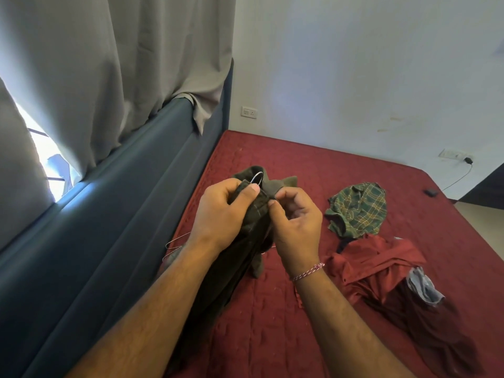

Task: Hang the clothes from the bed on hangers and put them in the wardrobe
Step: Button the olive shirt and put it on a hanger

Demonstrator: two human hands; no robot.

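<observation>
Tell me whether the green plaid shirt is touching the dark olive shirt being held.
Apart. The head view shows bare red bedspread between the green plaid shirt and the dark olive shirt.

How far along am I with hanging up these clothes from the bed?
Nothing visibly finished; the wardrobe is out of view. In hand: your left hand and right hand hold the dark olive shirt at its collar, a wire hanger hook poking out. Left: the green plaid shirt, red shirt and dark garment still lie on the bed; spare hangers wait.
</observation>
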